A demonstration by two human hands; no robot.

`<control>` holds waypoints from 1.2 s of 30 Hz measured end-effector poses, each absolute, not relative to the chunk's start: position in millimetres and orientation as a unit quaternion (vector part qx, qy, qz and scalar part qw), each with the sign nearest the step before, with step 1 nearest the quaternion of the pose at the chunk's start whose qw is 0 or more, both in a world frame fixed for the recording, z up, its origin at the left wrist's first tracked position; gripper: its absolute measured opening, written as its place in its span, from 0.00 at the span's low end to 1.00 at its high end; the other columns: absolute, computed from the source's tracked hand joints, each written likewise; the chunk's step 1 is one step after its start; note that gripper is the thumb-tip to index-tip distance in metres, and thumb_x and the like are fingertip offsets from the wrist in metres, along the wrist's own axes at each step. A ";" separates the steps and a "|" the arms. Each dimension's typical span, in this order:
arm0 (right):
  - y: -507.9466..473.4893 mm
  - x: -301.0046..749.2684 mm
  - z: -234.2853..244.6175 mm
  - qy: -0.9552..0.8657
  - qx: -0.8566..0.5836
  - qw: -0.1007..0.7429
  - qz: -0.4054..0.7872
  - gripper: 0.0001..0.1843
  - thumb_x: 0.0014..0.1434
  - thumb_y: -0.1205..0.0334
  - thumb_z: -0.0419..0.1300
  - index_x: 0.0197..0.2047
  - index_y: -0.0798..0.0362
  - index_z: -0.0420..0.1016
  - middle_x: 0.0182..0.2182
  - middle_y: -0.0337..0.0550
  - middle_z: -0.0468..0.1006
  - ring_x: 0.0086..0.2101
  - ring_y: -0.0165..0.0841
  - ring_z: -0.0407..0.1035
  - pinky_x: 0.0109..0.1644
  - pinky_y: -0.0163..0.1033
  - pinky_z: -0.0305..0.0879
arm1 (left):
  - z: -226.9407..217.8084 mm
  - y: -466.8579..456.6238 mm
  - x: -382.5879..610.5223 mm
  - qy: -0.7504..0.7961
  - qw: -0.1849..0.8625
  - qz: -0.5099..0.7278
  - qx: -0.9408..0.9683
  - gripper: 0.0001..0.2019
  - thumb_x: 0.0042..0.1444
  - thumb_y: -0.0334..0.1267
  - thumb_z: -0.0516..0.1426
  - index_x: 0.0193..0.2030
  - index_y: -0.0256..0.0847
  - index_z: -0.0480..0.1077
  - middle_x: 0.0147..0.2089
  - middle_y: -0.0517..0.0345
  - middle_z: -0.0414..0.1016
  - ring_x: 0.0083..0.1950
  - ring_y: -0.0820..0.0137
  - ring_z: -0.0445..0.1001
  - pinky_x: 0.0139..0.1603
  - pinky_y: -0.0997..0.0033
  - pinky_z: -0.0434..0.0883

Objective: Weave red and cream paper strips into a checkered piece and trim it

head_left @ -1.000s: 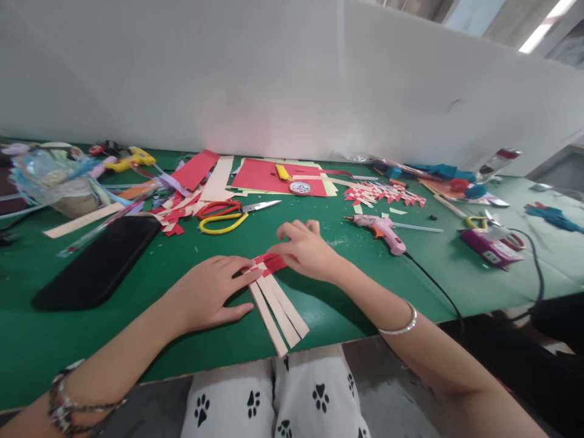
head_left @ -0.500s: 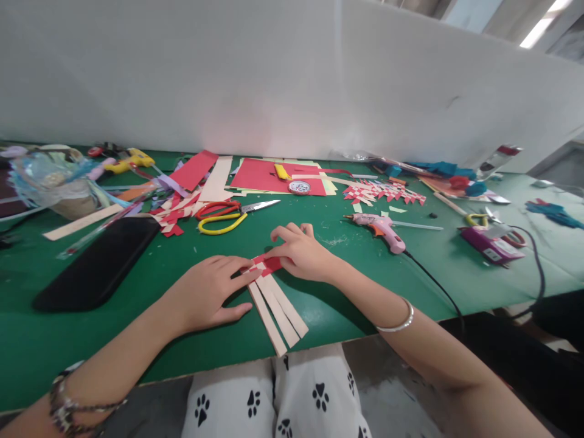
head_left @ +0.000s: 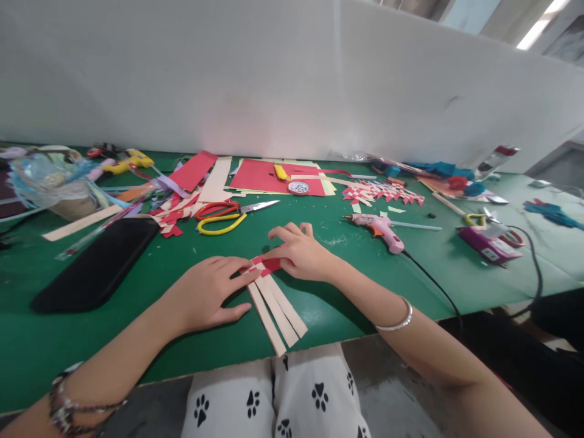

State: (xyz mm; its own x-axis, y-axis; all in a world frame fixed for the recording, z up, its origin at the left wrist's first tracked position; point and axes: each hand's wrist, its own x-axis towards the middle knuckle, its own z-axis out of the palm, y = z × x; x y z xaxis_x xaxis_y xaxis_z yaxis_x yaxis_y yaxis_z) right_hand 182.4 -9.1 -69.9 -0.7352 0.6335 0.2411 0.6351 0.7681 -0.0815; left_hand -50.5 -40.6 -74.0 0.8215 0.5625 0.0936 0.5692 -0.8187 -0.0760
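Pink glue gun — purple box

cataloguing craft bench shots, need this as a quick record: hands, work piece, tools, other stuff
work piece: red and cream woven paper, loose cream strips fanning toward the near edge of the green table
left hand: fingertips on the woven paper
right hand: fingers at its red end, grip partly hidden
tools: scissors beyond the hands; pink glue gun to their right
other: black flat object, left of the left hand

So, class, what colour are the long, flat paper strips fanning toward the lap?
Pale cream; the strips show best in the head view.
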 end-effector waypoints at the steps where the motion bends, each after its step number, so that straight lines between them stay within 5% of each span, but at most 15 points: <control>1: -8.8 183.2 -69.9 -0.930 -0.345 0.129 -0.004 0.20 0.55 0.71 0.49 0.44 0.43 0.76 0.49 0.45 0.65 0.43 0.38 0.54 0.40 0.44 0.41 | -74.0 -40.6 -50.5 -0.298 0.049 -0.034 -0.953 0.23 0.57 0.48 0.50 0.57 0.43 0.64 0.54 0.46 0.69 0.51 0.58 0.69 0.47 0.56 0.68; 9: -5.1 192.3 -67.5 -0.910 -0.397 0.120 -0.004 0.17 0.55 0.71 0.49 0.37 0.49 0.78 0.47 0.46 0.66 0.43 0.38 0.55 0.43 0.45 0.42 | -76.0 -41.0 -51.4 -0.304 0.036 -0.050 -0.951 0.21 0.56 0.47 0.50 0.56 0.45 0.64 0.54 0.48 0.69 0.51 0.59 0.69 0.48 0.57 0.67; 16: -10.4 184.7 -69.1 -0.925 -0.355 0.133 0.021 0.21 0.56 0.69 0.48 0.47 0.41 0.74 0.51 0.45 0.63 0.45 0.38 0.54 0.46 0.46 0.42 | -73.7 -41.7 -50.6 -0.303 0.043 -0.039 -0.951 0.22 0.56 0.46 0.50 0.56 0.44 0.64 0.54 0.47 0.69 0.50 0.58 0.69 0.47 0.57 0.68; 36: 0.8 216.3 -65.5 -0.902 -0.418 0.106 -0.007 0.19 0.55 0.69 0.49 0.40 0.46 0.79 0.51 0.46 0.66 0.47 0.39 0.56 0.49 0.49 0.43 | -74.5 -44.0 -51.8 -0.296 0.055 -0.026 -0.953 0.24 0.57 0.49 0.50 0.60 0.49 0.61 0.55 0.46 0.68 0.52 0.57 0.68 0.46 0.56 0.68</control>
